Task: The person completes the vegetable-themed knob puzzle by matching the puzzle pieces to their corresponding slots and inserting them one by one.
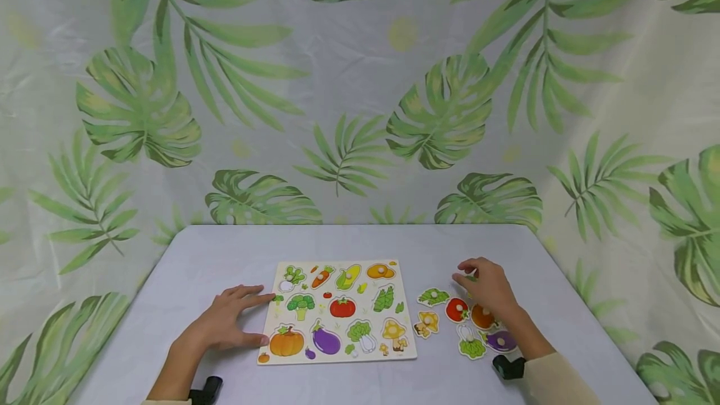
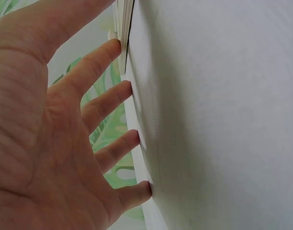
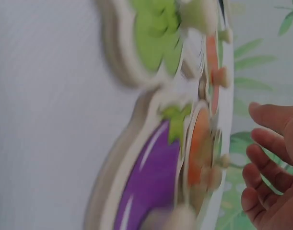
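A vegetable puzzle board (image 1: 365,308) lies on the table. My left hand (image 1: 225,320) has its fingers spread, with index fingertip and thumb at the board's left edge; in the left wrist view the index finger meets the board's side (image 2: 124,28) and the other fingertips rest on the tabletop. My right hand (image 1: 486,286) hovers over the loose pieces, fingers loosely bent. In the right wrist view nothing is in that hand (image 3: 275,163). Under and around it lie a tomato piece (image 1: 454,311), a pumpkin piece (image 1: 480,317), an eggplant piece (image 1: 499,340) and a bok choy piece (image 1: 472,347).
Knobbed radish (image 1: 289,283), carrot (image 1: 320,278), corn (image 1: 350,275) and potato (image 1: 380,271) pieces sit in the board's top row. Right of the board lie a green leafy piece (image 1: 433,296) and a mushroom piece (image 1: 429,322). A leaf-patterned cloth (image 1: 360,80) hangs behind the table.
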`<control>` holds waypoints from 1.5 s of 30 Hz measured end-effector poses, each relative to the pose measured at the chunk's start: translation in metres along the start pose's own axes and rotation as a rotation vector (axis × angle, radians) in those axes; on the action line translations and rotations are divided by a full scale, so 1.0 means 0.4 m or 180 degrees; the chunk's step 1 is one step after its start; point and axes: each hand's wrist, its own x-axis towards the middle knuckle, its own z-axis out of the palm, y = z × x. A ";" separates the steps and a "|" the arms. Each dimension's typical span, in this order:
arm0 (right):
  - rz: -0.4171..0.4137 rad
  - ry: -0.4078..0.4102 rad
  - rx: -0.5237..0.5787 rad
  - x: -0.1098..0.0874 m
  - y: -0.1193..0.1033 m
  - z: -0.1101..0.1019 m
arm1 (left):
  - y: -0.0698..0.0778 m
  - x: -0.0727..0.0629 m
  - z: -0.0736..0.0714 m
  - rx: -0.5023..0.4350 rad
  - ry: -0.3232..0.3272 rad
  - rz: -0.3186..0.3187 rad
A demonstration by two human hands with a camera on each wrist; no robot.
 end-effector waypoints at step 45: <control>0.0082 -0.0125 0.0027 -0.013 0.117 -0.021 | 0.002 0.000 -0.003 0.0028 0.0037 0.0051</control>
